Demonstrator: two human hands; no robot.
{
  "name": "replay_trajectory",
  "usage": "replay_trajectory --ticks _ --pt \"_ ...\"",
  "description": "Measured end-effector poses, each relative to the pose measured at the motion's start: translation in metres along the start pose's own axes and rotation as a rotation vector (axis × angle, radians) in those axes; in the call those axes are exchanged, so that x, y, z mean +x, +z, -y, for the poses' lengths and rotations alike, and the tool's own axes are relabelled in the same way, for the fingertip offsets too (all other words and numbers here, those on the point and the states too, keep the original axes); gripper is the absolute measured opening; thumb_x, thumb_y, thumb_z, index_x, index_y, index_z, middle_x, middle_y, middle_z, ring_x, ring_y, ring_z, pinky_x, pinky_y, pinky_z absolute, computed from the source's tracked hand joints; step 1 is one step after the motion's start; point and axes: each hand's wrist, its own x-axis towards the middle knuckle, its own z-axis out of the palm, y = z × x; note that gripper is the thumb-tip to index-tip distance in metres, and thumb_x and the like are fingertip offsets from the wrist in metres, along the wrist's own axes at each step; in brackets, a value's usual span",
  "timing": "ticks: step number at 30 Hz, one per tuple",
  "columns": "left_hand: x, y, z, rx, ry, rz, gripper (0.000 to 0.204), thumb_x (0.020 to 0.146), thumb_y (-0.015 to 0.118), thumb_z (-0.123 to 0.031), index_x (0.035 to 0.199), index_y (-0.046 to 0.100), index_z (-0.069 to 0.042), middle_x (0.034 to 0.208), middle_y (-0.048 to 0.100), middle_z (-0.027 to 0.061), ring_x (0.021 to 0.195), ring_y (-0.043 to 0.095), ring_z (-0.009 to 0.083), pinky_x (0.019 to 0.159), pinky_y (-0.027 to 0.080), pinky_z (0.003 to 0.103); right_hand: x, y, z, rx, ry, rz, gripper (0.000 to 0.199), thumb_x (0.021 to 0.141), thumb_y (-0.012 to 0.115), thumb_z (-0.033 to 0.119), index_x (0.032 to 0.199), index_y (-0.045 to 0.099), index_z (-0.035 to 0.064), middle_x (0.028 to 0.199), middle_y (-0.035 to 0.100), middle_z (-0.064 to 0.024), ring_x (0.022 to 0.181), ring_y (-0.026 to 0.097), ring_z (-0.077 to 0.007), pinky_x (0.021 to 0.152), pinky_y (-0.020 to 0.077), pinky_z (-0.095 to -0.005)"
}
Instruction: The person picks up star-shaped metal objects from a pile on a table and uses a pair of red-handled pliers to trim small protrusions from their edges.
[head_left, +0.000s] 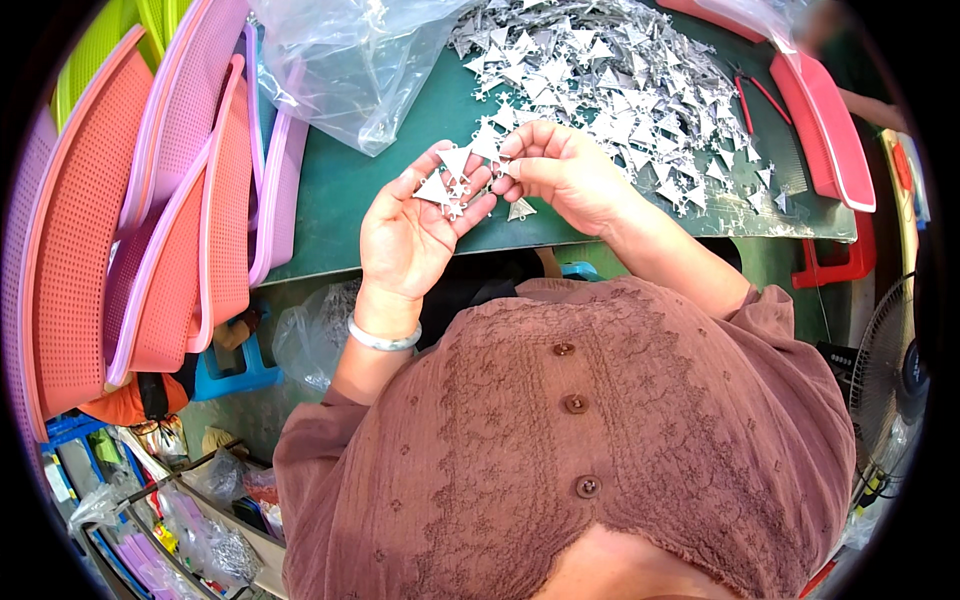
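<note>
L hand (412, 235), over tabletop (330, 215) near edge: fingers apart, cradling silver triang. pcs (433, 190); R hand (570, 182): thumb/index pinching sm. pc (504, 168).

A heap of metal pieces (610, 85) lies on the table (325, 225), beyond both hands. A few more rest in the left hand (412, 235), with the right hand (568, 175) just beside it. Left of the heap is a plastic bag (350, 60); farther left, baskets (88, 230) stand together. Right of the heap lie pliers (743, 108), then a bin (822, 130). A fan (880, 370) stands to the person's right.
</note>
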Motion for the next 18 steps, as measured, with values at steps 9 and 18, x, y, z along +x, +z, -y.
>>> replay_trajectory --ticks 9,18 --pt "-0.0014 0.0014 -0.0025 -0.027 -0.019 0.051 0.039 0.088 0.036 -0.025 0.118 0.041 0.000 0.116 0.047 0.0250 0.110 0.046 0.0355 0.094 0.035 0.051 -0.0005 -0.0011 0.0020 -0.003 -0.006 0.005 0.011 0.077 0.054 -0.001 0.088 0.051 -0.0004 0.080 0.057 -0.0082 0.073 0.058 -0.0160 0.065 0.0464 -0.0253" --pt "-0.0020 -0.0010 -0.0023 -0.042 -0.018 0.042 0.041 0.089 0.036 -0.029 0.117 0.042 0.000 0.117 0.045 0.0265 0.113 0.043 0.0365 0.095 0.033 0.051 -0.0006 -0.0007 0.0002 0.004 -0.004 0.009 0.010 0.077 0.054 -0.001 0.087 0.051 -0.0006 0.080 0.057 -0.0087 0.073 0.058 -0.0164 0.065 0.0465 -0.0258"
